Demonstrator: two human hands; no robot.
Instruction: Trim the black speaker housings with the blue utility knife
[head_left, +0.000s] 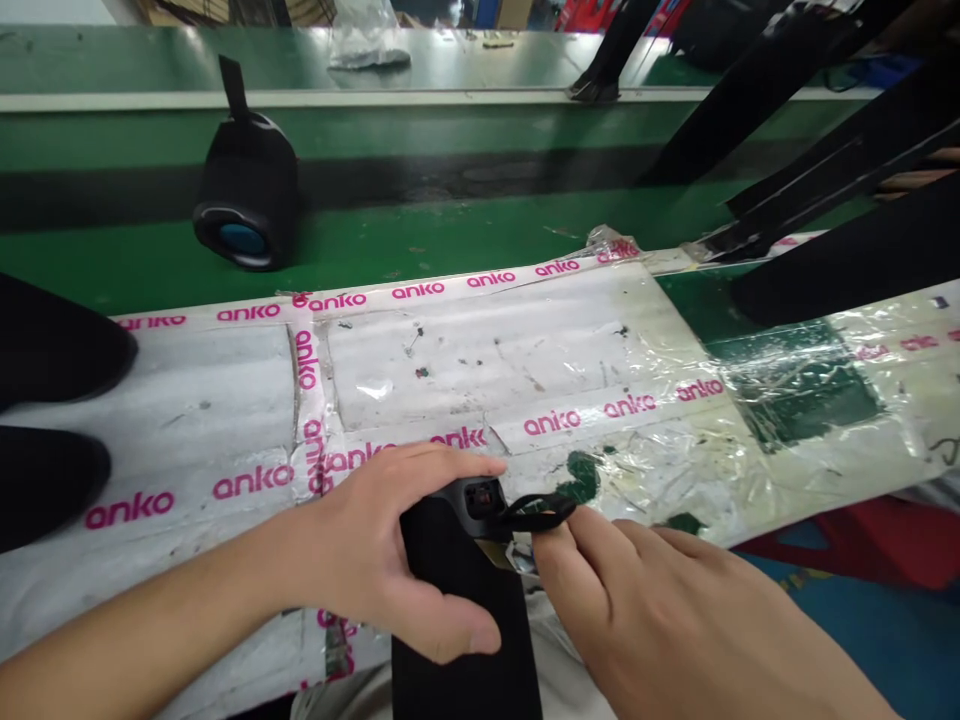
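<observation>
A long black casing, which looks like a speaker body, stands close in front of me at the lower middle. Its dark plastic end has a small recess with something reddish inside. My left hand wraps around the casing near that end, thumb over the near face. A black strap loops out beside the recess, and the fingers of my right hand are closed on its free end. Under the strap, beside those fingers, a small shiny scrap shows; I cannot make out what it is.
Across the bench, a small black speaker with an upright strap sits on the green belt. Black rounded bodies flank the taped white worktop at left and right. A red stool is at lower right.
</observation>
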